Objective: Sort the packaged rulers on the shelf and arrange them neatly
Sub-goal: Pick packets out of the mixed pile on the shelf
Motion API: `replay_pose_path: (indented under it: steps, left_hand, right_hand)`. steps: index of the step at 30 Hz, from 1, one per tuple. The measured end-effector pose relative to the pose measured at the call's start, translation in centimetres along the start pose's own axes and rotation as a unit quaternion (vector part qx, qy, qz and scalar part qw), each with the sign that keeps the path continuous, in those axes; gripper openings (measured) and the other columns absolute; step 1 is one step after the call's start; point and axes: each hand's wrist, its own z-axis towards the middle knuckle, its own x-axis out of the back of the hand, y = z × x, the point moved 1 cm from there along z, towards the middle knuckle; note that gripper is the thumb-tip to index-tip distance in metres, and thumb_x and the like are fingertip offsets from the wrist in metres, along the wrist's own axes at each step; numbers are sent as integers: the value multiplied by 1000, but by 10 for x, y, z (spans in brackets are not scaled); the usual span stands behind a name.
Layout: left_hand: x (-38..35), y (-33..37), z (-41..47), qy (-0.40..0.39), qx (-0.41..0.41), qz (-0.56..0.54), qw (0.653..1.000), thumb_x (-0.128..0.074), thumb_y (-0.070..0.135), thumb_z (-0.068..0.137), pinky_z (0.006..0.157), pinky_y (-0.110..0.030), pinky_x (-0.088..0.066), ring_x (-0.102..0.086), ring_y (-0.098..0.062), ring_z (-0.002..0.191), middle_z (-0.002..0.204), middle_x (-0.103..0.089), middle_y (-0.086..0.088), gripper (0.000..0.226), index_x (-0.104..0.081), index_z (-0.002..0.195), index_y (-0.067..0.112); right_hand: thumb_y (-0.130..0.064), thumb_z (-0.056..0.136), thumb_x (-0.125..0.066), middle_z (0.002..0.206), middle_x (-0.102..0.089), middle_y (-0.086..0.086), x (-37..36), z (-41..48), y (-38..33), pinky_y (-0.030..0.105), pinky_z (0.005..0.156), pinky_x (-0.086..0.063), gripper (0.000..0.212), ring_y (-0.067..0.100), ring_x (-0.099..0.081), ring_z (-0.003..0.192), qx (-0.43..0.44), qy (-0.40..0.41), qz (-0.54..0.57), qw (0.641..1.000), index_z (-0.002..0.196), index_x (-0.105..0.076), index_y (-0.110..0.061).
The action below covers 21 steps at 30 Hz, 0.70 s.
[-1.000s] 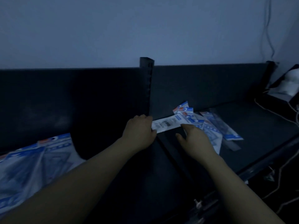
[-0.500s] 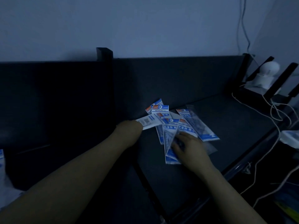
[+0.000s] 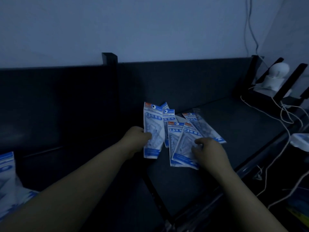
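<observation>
Several blue-and-white ruler packets lie fanned on the dark shelf (image 3: 234, 131). My left hand (image 3: 136, 139) grips one ruler packet (image 3: 153, 129) by its left edge, held upright and face up. My right hand (image 3: 209, 152) rests fingers-down on two overlapping packets (image 3: 181, 146) lying side by side. A clear-fronted packet (image 3: 202, 126) slants away behind my right hand, and another small packet (image 3: 168, 113) peeks out behind the held one.
A dark upright divider (image 3: 109, 59) splits the shelf's back panel. More packets (image 3: 8, 180) lie at the far left. White cables (image 3: 284, 128) trail over the shelf's right end, near a white round device (image 3: 275, 76) on a stand.
My left hand has turned the packet from lying sideways with its white back showing to upright and face up. My right hand has shifted right on the pile. The view has moved closer.
</observation>
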Motion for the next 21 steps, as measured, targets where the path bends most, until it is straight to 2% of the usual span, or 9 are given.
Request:
replay_pose_path:
  steps: [2, 5, 6, 8, 10, 13, 16, 19, 21]
  left_hand:
    - [-12, -1, -2, -25, 20, -18, 999, -50, 1, 87, 73, -34, -54, -67, -29, 82, 95, -70, -19, 16, -64, 80, 4]
    - [-25, 3, -7, -34, 18, -11, 999, -49, 2, 88, 54, -19, -52, -64, -18, 71, 81, -67, -8, 18, -64, 78, 7]
    - [-28, 4, -7, -32, 14, -4, 999, -49, 2, 87, 52, -18, -50, -63, -16, 70, 82, -67, -8, 17, -64, 81, 6]
    - [-32, 6, -8, -28, 8, 10, 1000, -52, 4, 85, 58, -23, -50, -63, -18, 73, 89, -67, -11, 14, -65, 88, 5]
    - [-35, 9, -9, -32, 12, 9, 999, -54, 4, 84, 63, -26, -50, -63, -21, 78, 93, -67, -12, 15, -65, 93, 5]
    - [-36, 9, -11, -39, 17, -11, 999, -56, 1, 83, 65, -28, -49, -60, -20, 73, 85, -64, -9, 12, -63, 88, 8]
    - [-28, 6, -12, -18, 11, -10, 1000, -54, -2, 84, 65, -28, -48, -59, -19, 75, 84, -62, -7, 18, -63, 98, 4]
    - [-13, 2, -8, 40, -6, 49, 998, -53, 2, 85, 82, -34, -51, -62, -28, 97, 106, -65, -14, 29, -63, 112, -2]
    - [-9, 2, -7, 55, 6, 78, 995, -55, 3, 84, 85, -36, -51, -63, -32, 101, 109, -66, -18, 29, -64, 111, -4]
  right_hand:
    - [-25, 84, -62, 113, -65, 7, 2, -3, 2, 24, 77, -44, 38, 21, -62, 100, -9, -9, -15, 1000, 121, -64, -15]
    - [-15, 81, -61, 100, -67, 5, 3, -6, -3, 24, 70, -45, 24, 19, -61, 90, -10, -50, -9, 999, 104, -69, -11]
    - [-12, 81, -59, 94, -67, 4, 3, -7, -4, 25, 68, -46, 19, 18, -60, 86, -4, -59, -5, 998, 98, -69, -12]
    - [-11, 82, -58, 93, -66, 1, 2, -9, -9, 25, 68, -46, 19, 16, -60, 84, 17, -71, 12, 997, 95, -69, -17]
    - [-11, 85, -58, 103, -66, 1, 0, -9, -11, 22, 73, -44, 25, 15, -60, 90, 18, -86, 34, 996, 106, -69, -18]
    - [-12, 86, -60, 118, -59, 1, -6, -6, -14, 21, 84, -42, 31, 18, -57, 107, 27, -96, 35, 994, 114, -67, -22]
    - [-9, 89, -58, 118, -61, 0, -7, -4, -16, 18, 80, -42, 31, 13, -59, 101, 35, -118, 82, 989, 117, -66, -19]
    - [-8, 92, -53, 113, -67, 5, -1, 0, -15, 18, 68, -48, 28, 14, -59, 88, 3, -89, 135, 987, 117, -66, -14]
    - [-7, 92, -52, 108, -68, 8, 3, 4, -14, 25, 73, -54, 25, 18, -61, 87, -15, -68, 127, 989, 109, -69, -13]
